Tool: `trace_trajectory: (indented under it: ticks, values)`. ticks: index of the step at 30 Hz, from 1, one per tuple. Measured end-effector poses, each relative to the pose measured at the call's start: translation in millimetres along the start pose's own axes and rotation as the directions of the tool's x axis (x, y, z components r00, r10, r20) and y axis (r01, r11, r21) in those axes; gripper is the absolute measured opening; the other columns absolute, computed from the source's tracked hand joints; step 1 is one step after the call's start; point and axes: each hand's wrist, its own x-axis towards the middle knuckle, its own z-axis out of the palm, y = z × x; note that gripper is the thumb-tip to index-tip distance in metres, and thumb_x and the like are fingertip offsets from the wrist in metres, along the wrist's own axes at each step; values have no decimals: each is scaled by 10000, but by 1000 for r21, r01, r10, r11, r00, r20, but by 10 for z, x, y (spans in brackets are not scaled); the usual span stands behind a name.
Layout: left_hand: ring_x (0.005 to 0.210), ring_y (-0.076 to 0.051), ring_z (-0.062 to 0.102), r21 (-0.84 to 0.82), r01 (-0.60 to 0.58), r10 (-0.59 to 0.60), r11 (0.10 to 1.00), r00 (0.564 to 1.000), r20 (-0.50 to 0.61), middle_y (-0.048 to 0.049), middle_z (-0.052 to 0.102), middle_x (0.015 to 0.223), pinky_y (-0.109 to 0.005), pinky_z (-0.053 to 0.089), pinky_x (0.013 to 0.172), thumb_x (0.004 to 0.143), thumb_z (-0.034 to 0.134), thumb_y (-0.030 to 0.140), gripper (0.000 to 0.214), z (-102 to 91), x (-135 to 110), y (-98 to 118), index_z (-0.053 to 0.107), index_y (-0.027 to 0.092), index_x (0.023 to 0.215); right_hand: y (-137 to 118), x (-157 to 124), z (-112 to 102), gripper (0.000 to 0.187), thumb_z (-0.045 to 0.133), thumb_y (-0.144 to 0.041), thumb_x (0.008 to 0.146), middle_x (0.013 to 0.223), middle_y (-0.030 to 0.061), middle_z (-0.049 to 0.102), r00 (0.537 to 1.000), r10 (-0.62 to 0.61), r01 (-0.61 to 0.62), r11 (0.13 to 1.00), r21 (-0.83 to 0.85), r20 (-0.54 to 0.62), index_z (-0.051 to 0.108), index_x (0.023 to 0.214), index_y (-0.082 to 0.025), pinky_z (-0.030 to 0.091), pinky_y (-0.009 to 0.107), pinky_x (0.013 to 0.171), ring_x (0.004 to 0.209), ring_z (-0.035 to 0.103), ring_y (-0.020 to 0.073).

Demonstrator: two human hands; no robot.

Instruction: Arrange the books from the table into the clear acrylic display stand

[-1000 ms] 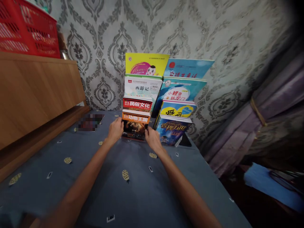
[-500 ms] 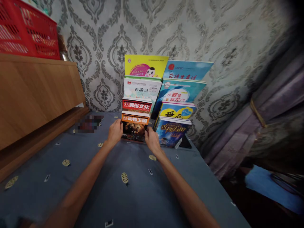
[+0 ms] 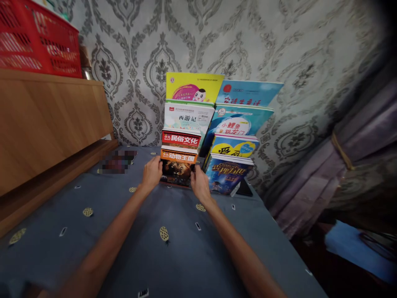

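My left hand (image 3: 151, 171) grips the left edge of the front book (image 3: 176, 165), which has an orange title band and a big cat on its cover. On that book's right edge, my right hand (image 3: 199, 181) is closed. Directly behind stands a red book (image 3: 182, 140), then a white book (image 3: 189, 117) and a yellow book (image 3: 194, 85), in upright tiers. A second column to the right holds a dark blue book (image 3: 228, 174), a yellow-and-blue book (image 3: 235, 147), a teal book (image 3: 240, 120) and a blue book (image 3: 251, 92). Whatever supports the books is hidden.
A patterned blue cloth (image 3: 130, 244) covers the tabletop. At left, a wooden cabinet (image 3: 52, 128) carries a red basket (image 3: 40, 41). A blurred-out flat item (image 3: 119, 161) lies near it. A black object (image 3: 245, 188) sits behind the dark blue book. Curtains (image 3: 313, 182) hang at right.
The view has shifted slightly, so everything sits a little further right. Both hands stay at the front book's edges, and the books keep their arrangement.
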Motion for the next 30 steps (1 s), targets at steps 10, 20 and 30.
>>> trace_trajectory:
  ticks: [10, 20, 30]
  values:
    - [1118, -270, 615, -70, 30, -31, 997, 999, -18, -143, 617, 1243, -361, 485, 907, 898, 470, 118, 402, 19, -48, 69, 466, 173, 1296, -38, 11, -5, 433, 441, -180, 844, 1104, 218, 648, 995, 29, -20, 996, 88, -95, 447, 1267, -87, 506, 426, 838, 986, 632, 310]
    - [1126, -273, 574, -168, -15, 11, 986, 1000, -23, -126, 621, 1170, -408, 481, 981, 861, 464, 95, 394, 99, 42, -58, 542, 165, 1240, -101, 68, -38, 571, 461, -179, 837, 1215, 167, 587, 982, -78, 107, 980, 169, -169, 426, 1405, -140, 503, 465, 941, 1109, 560, 291]
    - [1067, -260, 579, -228, -9, -2, 974, 999, -49, -101, 634, 1106, -406, 491, 946, 821, 471, 82, 406, 128, 55, -72, 574, 181, 1201, -66, 156, -62, 584, 481, -176, 819, 1165, 164, 622, 990, -48, 75, 976, 206, -135, 479, 1401, -126, 502, 475, 945, 1064, 590, 294]
